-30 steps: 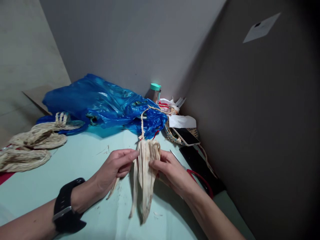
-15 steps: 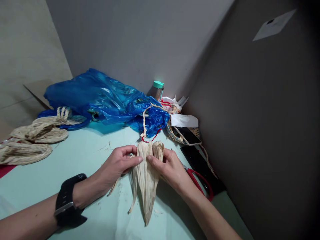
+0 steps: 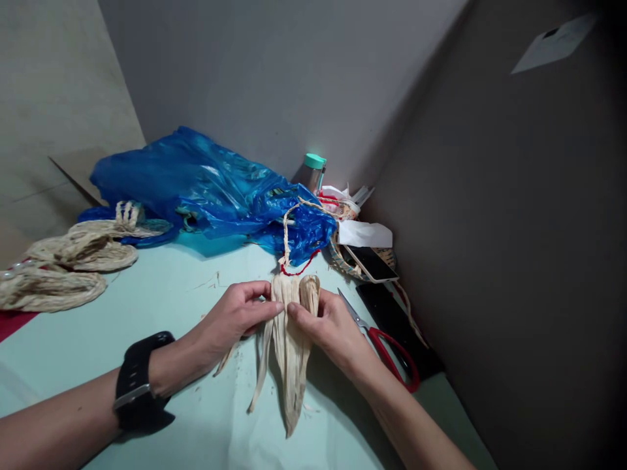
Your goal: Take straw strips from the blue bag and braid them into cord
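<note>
Toward ten o'clock, pale fibre pieces [image 3: 81, 261] are lying on the worktop [image 3: 161, 287]; nearer the centre, the left hand [image 3: 238, 312] is pinching the left side of a dried husk [image 3: 291, 365], its tip pointing to six o'clock. The right hand [image 3: 326, 326] is pinching its right side, red-handled scissors [image 3: 375, 333] lying at three o'clock.

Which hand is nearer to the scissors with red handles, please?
Right. The right hand is just left of the scissors; the left hand is farther left, at the left edge of the pale dry husk.
</note>
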A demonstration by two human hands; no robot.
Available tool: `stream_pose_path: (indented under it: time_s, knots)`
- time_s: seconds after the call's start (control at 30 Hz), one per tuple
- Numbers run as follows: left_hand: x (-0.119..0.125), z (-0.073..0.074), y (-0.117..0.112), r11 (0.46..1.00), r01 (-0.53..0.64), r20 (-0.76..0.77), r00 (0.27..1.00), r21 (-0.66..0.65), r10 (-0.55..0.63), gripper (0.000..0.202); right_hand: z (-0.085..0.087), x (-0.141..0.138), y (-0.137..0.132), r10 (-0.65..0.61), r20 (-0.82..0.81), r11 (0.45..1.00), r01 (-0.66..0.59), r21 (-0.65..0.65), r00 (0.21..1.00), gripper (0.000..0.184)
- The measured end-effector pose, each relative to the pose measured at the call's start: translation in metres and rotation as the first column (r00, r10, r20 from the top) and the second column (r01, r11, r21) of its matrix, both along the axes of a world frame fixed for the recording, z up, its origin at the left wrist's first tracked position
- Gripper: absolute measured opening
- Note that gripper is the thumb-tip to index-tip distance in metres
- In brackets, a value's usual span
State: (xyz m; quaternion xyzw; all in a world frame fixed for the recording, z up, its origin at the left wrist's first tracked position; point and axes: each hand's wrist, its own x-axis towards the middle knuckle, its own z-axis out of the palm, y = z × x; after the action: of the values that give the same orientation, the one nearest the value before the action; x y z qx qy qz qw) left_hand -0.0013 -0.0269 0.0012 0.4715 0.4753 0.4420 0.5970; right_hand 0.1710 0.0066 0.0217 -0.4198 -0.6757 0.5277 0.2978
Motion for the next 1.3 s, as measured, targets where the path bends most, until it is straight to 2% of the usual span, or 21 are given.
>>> stream_pose_path:
  time_s: [0.23, 0.43, 0.63, 0.77, 0.9, 1.03, 1.13, 1.2, 1.3]
  knots:
    - [0.003, 0.004, 0.000, 0.999, -0.003, 0.077, 0.997, -0.035, 0.006, 0.027, -0.003, -0.002, -0.001, -0.009, -0.010, 0.999, 0.010, 0.030, 1.000, 0.019]
    - [0.003, 0.005, 0.000, 0.999, -0.040, -0.009, 0.999, -0.035, 0.040, 0.024, 0.000, -0.001, -0.002, 0.058, -0.070, 0.998, -0.059, -0.010, 0.996, 0.023]
    - [0.000, 0.000, 0.001, 1.000, -0.019, -0.063, 0.998, -0.009, 0.018, 0.030, -0.001, -0.003, -0.002, -0.064, 0.051, 0.995, 0.060, 0.077, 0.997, 0.015]
    - [0.002, 0.002, 0.001, 0.999, -0.037, -0.089, 0.995, -0.021, 0.035, 0.030, -0.007, -0.007, -0.003, -0.075, 0.068, 0.993, 0.068, 0.099, 0.995, 0.014]
    - [0.005, 0.006, -0.001, 0.999, -0.052, -0.061, 0.997, 0.009, 0.052, 0.027, -0.010, -0.009, -0.008, -0.094, 0.085, 0.972, 0.073, 0.223, 0.992, 0.009]
    - [0.005, 0.006, -0.001, 0.997, -0.057, -0.096, 0.993, 0.057, 0.062, 0.017, -0.006, -0.010, -0.017, -0.104, 0.140, 0.891, 0.030, 0.452, 0.985, 0.007]
    - [0.004, 0.001, 0.001, 0.995, -0.064, -0.126, 0.989, 0.077, 0.073, 0.008, -0.002, -0.011, -0.024, -0.083, 0.124, 0.846, 0.005, 0.534, 0.989, 0.009]
    - [0.003, -0.003, 0.003, 0.992, -0.052, -0.101, 0.993, 0.111, 0.063, 0.007, 0.002, -0.011, -0.027, -0.037, 0.116, 0.860, -0.027, 0.510, 0.993, 0.008]
    - [0.003, -0.007, 0.005, 0.987, -0.052, -0.046, 0.997, 0.154, 0.059, 0.005, 0.010, -0.009, -0.028, 0.069, 0.052, 0.931, -0.083, 0.355, 0.996, 0.004]
